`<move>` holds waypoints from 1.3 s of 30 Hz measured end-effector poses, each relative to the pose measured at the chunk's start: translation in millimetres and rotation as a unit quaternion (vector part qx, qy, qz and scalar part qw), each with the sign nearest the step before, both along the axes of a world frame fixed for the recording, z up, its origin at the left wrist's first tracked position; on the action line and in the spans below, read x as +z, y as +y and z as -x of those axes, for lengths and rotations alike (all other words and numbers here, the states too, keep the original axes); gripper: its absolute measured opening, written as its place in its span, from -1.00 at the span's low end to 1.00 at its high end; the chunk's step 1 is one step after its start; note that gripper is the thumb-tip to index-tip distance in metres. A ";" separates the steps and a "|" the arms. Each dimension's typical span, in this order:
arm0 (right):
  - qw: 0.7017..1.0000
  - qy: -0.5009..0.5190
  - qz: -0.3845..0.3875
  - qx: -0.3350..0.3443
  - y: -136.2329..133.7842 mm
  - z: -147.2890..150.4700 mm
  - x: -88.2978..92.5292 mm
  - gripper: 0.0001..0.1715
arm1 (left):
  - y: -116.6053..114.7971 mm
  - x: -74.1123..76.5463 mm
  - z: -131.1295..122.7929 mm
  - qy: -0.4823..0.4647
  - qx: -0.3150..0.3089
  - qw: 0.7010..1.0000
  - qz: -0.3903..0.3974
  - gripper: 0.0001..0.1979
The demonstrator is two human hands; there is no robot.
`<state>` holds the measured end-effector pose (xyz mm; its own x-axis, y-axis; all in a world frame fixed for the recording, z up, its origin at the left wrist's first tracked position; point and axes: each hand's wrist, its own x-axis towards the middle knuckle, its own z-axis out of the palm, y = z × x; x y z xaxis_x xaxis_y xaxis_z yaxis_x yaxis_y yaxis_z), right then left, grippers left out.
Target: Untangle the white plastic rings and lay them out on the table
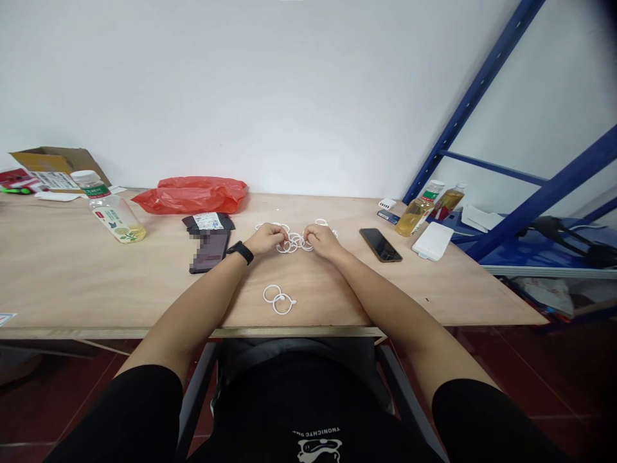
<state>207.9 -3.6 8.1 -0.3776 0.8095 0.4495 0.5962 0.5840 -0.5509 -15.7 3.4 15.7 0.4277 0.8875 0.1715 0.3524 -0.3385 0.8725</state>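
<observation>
Over a cluster of thin white rings point(294, 242) on the tabletop, my two hands face each other. My left hand point(268, 238), with a black watch on its wrist, is closed in a pinch at the left side of the cluster, on a white ring. My right hand point(322, 241) is likewise pinched on a white ring at the right side. The fingertips are small and partly covered, so the exact grip is hard to see. More rings show behind both hands. Nearer to me lie two overlapping white rings point(282, 303) with small knobs.
Left of my hands are a dark phone-like slab point(212, 252), a black packet point(208, 222), a red plastic bag point(193, 196) and a tilted-looking bottle point(116, 215). To the right lie a phone point(380, 245), a white case point(432, 241) and a drink bottle point(417, 212). A blue frame point(475, 96) rises behind.
</observation>
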 end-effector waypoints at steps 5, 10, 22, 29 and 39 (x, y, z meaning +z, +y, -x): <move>0.999 -0.020 0.030 0.002 3.5 -0.8 -9.2 -0.68 | 1.7 -1.6 -0.3 -0.007 0.001 0.999 -0.034 -0.77; 1.000 -0.012 -0.024 -0.002 -0.6 -2.1 -5.5 -0.53 | 2.4 -2.2 -1.7 -0.038 0.025 0.997 -0.056 -0.76; 0.913 -0.129 0.064 0.382 -80.4 53.3 29.2 -0.53 | 6.2 -13.9 3.2 0.042 0.103 0.985 -0.128 -0.63; 0.964 -0.162 0.023 0.209 -43.4 37.9 7.6 -0.90 | 3.4 -14.9 2.7 0.102 0.020 0.980 -0.169 -0.68; 0.985 0.087 0.129 0.077 -0.4 7.5 -10.3 -0.75 | -12.3 -3.4 -10.6 0.094 -0.067 0.967 -0.227 -0.47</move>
